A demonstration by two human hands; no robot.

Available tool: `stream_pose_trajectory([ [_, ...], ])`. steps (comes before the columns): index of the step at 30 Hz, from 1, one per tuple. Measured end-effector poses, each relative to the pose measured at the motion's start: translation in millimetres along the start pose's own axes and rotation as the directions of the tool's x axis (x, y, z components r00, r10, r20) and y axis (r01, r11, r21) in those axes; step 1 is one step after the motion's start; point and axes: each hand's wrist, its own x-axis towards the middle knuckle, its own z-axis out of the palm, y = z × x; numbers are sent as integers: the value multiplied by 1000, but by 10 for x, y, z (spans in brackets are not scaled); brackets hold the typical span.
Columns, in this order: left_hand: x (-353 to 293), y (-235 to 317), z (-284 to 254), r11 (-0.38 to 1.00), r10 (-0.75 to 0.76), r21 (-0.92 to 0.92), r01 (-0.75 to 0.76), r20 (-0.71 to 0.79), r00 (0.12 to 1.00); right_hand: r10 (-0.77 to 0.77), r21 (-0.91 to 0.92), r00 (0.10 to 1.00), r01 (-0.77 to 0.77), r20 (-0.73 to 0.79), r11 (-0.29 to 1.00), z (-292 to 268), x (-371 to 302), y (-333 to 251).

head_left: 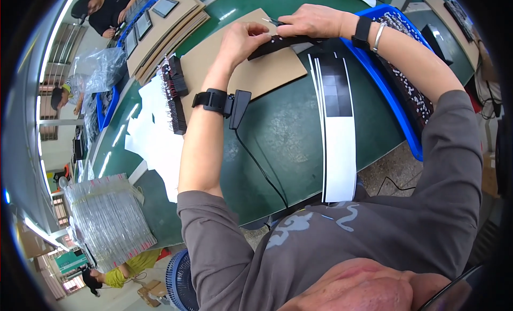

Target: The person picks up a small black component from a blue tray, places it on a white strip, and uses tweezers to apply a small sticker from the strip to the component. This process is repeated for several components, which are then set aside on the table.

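Observation:
My left hand [243, 42] is closed, thumb and fingertips pinched together at a dark narrow strip [271, 48] with small white bits on it. What those fingertips hold is too small to make out. My right hand [310, 21] is closed around dark, thin-tipped tweezers [274, 22], whose points face the left hand. The strip lies under both hands on a brown cardboard sheet [267, 78] at the far side of the green table [278, 134]. Part of it is hidden by the fingers.
A blue tray [412, 142] of dark pieces with white bits stands right. Long black-and-white strips [340, 156] lie nearer me. Black parts [175, 105], white sheets [155, 129] and stacked clear plastic trays [112, 220] are left. A cable [262, 164] hangs from my left wrist. Other people work beyond.

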Motion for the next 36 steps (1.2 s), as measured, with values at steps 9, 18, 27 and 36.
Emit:
stream_pose_trajectory([
  [9, -279, -502, -51, 991, 131, 50, -127, -76, 988, 230, 65, 972, -232, 41, 970, -100, -201, -85],
  [18, -447, -174, 291, 998, -54, 22, 58, -146, 988, 86, 106, 988, -72, -128, 992, -80, -187, -378],
  [27, -1379, 297, 282, 748, -156, -663, 31, -130, 979, 659, 719, 750, -487, 53, 496, -967, -581, -1363],
  [36, -1956, 856, 770, 447, 12, -894, 39, 49, 999, 670, 755, 404, -86, 623, -650, -613, -732, -2480],
])
